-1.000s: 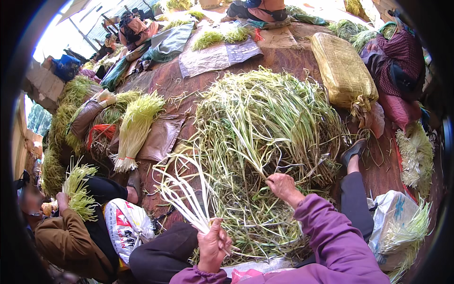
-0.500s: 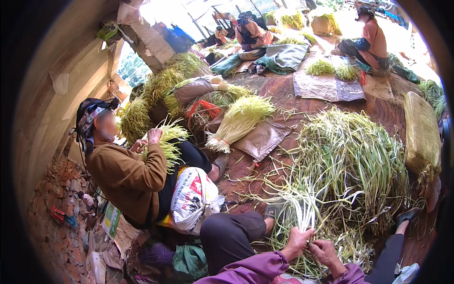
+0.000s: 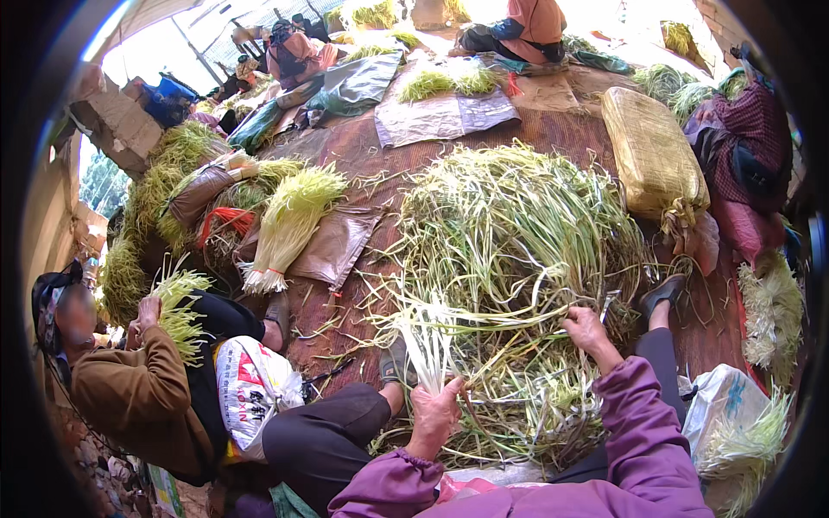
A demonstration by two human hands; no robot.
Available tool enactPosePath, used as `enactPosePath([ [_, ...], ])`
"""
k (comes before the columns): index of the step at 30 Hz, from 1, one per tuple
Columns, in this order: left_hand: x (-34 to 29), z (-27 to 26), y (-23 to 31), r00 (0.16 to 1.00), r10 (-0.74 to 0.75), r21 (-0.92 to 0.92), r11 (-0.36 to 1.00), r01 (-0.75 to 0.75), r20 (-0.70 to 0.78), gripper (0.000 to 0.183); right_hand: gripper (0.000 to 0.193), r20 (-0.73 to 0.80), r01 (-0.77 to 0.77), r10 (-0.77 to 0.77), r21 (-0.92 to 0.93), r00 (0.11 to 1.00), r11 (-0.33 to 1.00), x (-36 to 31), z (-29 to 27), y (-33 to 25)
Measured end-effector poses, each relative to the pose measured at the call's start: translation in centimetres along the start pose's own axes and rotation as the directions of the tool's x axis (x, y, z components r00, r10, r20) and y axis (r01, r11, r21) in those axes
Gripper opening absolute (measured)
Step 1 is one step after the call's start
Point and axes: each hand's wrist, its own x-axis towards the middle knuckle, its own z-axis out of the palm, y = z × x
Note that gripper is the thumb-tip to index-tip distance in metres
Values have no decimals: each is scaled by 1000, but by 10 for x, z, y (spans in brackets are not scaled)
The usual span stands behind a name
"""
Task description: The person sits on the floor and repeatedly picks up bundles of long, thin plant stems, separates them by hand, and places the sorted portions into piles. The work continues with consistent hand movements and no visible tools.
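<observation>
My left hand (image 3: 434,419) is closed around the lower ends of a small bunch of white-stemmed greens (image 3: 425,345), like chives, whose pale stalks fan up and away from me. Off to its right, the fingers of my right hand (image 3: 591,335) are pinched together at the end of a long green stalk (image 3: 509,319) that stretches leftward toward the bunch. Beyond both hands rises a large loose heap of the same greens (image 3: 518,224). Trimmed leaves and stalks (image 3: 518,414) lie thick between my legs.
To my left a person in a brown jacket (image 3: 129,414) holds greens, beside a white printed sack (image 3: 246,388). A tied bundle of pale greens (image 3: 294,216) lies farther off. A yellow wrapped bale (image 3: 652,151) stands right of the heap. At the right are a person (image 3: 751,147) and a white bag (image 3: 725,406).
My hands, close together before, are now apart: the right has moved out to the right with a stalk, the left still grips the bunch. The view has swung to the right.
</observation>
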Motion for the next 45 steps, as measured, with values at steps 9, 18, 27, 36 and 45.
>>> enactPosePath([
  [9,-7,8,-10,1000,-16,208,978,11,22,12,26,419,-240,-262,821,869,517,-93,82,-100],
  [18,1,3,-1,1000,30,355,934,-27,-2,16,17,66,170,-313,724,947,669,-101,82,-106],
  [27,4,1,15,975,-145,-138,976,169,168,12,16,-105,356,-383,647,918,674,-101,80,-97],
  [36,9,-8,21,998,33,-284,958,-46,-52,15,18,-315,202,39,692,948,693,-82,59,31],
  [45,10,-15,23,997,78,-146,986,-80,-20,16,48,-202,-57,35,-103,979,993,-78,-20,39],
])
